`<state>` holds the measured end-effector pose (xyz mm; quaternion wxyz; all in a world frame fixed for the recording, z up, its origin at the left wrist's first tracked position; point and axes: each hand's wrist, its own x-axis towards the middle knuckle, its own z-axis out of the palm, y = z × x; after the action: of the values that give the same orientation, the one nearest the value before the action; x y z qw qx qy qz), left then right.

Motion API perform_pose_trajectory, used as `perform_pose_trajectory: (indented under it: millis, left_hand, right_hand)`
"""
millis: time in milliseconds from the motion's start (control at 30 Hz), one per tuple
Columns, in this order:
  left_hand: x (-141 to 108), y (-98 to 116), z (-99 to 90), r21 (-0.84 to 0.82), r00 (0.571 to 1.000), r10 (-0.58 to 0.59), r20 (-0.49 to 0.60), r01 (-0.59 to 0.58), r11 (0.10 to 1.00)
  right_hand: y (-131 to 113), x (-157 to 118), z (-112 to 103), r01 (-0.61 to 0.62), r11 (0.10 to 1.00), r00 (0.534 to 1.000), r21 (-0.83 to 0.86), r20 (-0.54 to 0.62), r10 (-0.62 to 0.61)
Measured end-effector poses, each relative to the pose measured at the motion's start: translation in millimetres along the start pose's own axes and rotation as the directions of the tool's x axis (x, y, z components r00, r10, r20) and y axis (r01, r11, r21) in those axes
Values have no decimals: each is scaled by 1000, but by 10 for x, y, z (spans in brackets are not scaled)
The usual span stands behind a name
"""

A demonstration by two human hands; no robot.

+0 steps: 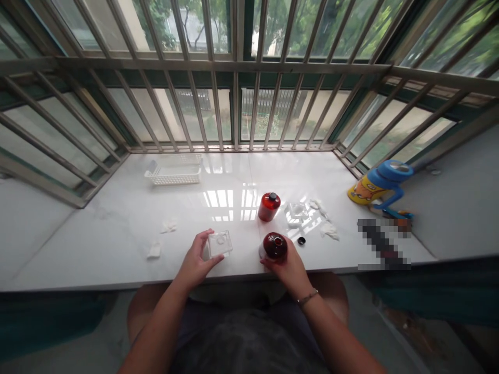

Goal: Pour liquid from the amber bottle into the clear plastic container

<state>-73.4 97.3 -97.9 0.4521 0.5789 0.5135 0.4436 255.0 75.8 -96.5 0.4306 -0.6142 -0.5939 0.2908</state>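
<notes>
- Your left hand (198,261), thumb and fingers spread partway, grips the clear square container (221,244).
- Your right hand (291,266) curls around the uncapped red bottle (275,246), near the tabletop's (117,236) front edge.
- A black cap (301,241) lies just beside it.

The bright red, round, see-through bottle (268,210) wears a small black cap (272,196). Nearer the person than the bright red bottle, a shiny, dark red, round bottle (273,246) looks almost brown. Lower left of the bright red bottle, a square, see-through box (220,245) is clear like glass. Farther left of it, a white plastic basket (175,179) has rows of little holes. Far right of it, a tall yellow drink bottle (360,192) shows a cartoon picture — and its big round lid (390,172) is blue.
</notes>
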Motion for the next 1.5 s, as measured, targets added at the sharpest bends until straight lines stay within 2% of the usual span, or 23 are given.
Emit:
perform_pose_trajectory:
  millis: [100, 200, 300, 367, 433, 533, 633, 767, 933, 1000, 1067, 1167, 1233, 1367, 1433, 1500]
  left_hand:
    - [18, -30, -26, 115, 1000, -3, -14, 4, 993]
    - [23, -61, -46, 164, 1000, -14, -16, 17, 986]
    - [8, -80, -77, 190, 1000, -27, 6, 25, 981]
    - [-10, -85, -105, 205, 999, -38, 22, 33, 978]
    - [-28, -89, -134, 210, 998, -52, 32, 44, 977]
    - [-49, -93, -165, 222, 997, -61, 41, 51, 974]
    - [-66, -80, -172, 254, 997, -57, 47, 43, 966]
    - [-97, -32, -172, 276, 997, -61, 40, 48, 960]
    - [-144, 54, -211, 391, 995, -103, 12, 90, 916]
    - [-165, 137, -214, 457, 1000, -15, -22, 24, 889]
    - [-190, 271, -183, 528, 985, 157, -75, -95, 844]
    - [-239, 537, -28, 580, 923, 374, -94, -255, 774]
    - [-268, 700, 158, 547, 903, 429, -1, -359, 757]
    - [-265, 878, 635, 390, 847, 429, 314, -527, 755]
    - [-231, 908, 848, 363, 818, 410, 404, -554, 749]
    - [-190, 929, 1003, 379, 810, 389, 438, -559, 738]
  right_hand:
    - [55, 43, 50, 4, 1000, 1000, 12, -1, -4]
    - [103, 21, 16, 63, 998, 998, -23, -26, -64]
    - [174, -49, -161, 203, 968, 978, -146, -26, -209]
    - [250, -81, -340, 321, 911, 942, -258, -14, -336]
    - [355, -74, -525, 363, 851, 914, -380, -30, -403]
    - [547, 11, -741, 260, 801, 926, -539, -98, -366]
    - [707, 123, -846, 156, 777, 949, -609, -127, -290]
    - [768, 224, -842, 123, 783, 965, -609, -111, -238]
    - [719, 263, -772, 113, 845, 970, -523, -127, -208]
    - [653, 252, -765, 109, 861, 970, -497, -135, -200]
    - [515, 225, -775, 91, 896, 977, -435, -135, -164]
    - [169, 169, -804, 86, 951, 989, -297, -91, -118]
    - [-95, 142, -821, 133, 955, 986, -265, -61, -154]
    - [-490, 137, -838, 267, 927, 961, -262, 3, -276]
    - [-598, 154, -839, 328, 904, 943, -275, 44, -329]
    - [-671, 176, -839, 382, 875, 924, -296, 93, -372]
